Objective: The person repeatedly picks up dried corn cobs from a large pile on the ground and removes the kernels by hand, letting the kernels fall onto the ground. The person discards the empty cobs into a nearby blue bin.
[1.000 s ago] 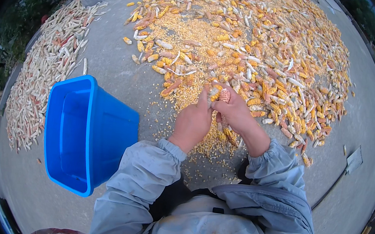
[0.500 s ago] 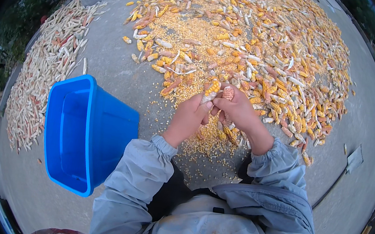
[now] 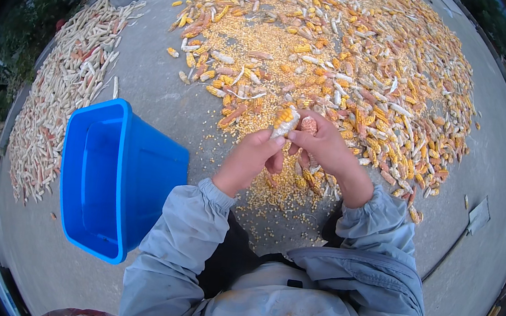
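My left hand [image 3: 251, 159] is closed around an ear of corn [image 3: 285, 123], which tilts upward. Its upper part carries yellow kernels, while the lower part looks pale and bare. Right against it, my right hand [image 3: 327, 152] grips a reddish corncob [image 3: 308, 125], with the thumb reaching over to the ear. The fingers partly cover both pieces. Just below and beyond the hands lie loose yellow kernels [image 3: 250, 42] and a broad spread of corn ears [image 3: 388, 120], some partly stripped.
On my left a blue plastic tub [image 3: 156, 159] lies tipped on its side. Farther left, a long heap of pale stripped cobs [image 3: 61, 92] runs along the concrete floor [image 3: 152, 53]. To the right lies a long-handled tool with a flat blade [image 3: 479, 215].
The ear in my left hand has turned slightly and now shows more of its pale, bare side. Both hands stay close together, with only small shifts.
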The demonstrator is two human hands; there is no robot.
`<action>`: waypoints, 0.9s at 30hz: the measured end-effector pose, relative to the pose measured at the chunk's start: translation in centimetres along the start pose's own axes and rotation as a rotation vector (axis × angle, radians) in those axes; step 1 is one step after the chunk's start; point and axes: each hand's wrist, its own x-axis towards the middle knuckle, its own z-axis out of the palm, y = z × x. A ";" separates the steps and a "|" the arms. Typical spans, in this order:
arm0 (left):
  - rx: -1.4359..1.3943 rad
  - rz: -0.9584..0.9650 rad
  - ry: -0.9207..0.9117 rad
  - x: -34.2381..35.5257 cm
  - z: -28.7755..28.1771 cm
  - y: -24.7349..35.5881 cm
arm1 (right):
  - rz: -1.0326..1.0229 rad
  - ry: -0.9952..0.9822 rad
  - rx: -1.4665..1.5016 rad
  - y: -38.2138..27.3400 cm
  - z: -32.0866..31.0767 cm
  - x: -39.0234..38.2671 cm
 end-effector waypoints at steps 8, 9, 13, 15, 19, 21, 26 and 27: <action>0.413 0.116 0.125 0.0 1.3 -0.9 | 0.034 0.062 -0.186 0.9 0.4 0.2; 0.415 0.108 0.121 -0.1 1.4 -0.8 | 0.020 0.063 -0.197 0.9 0.4 0.3; 0.072 0.031 0.038 0.1 0.9 -0.8 | -0.051 0.038 -0.177 0.4 0.5 0.0; -0.002 -0.033 0.006 0.0 0.6 -0.1 | -0.062 0.012 -0.215 0.0 0.2 0.0; 0.045 0.023 -0.017 0.0 0.2 0.2 | -0.012 0.026 -0.031 0.1 -0.3 -0.1; 0.099 0.026 0.006 0.0 0.3 0.1 | -0.018 0.043 0.031 0.4 -0.6 0.0; 0.089 0.015 0.045 -0.1 0.5 -0.3 | -0.050 -0.045 0.122 0.0 -0.7 -0.3; 0.080 0.007 0.031 -0.2 0.4 -0.2 | -0.061 -0.054 0.125 0.0 -0.6 -0.3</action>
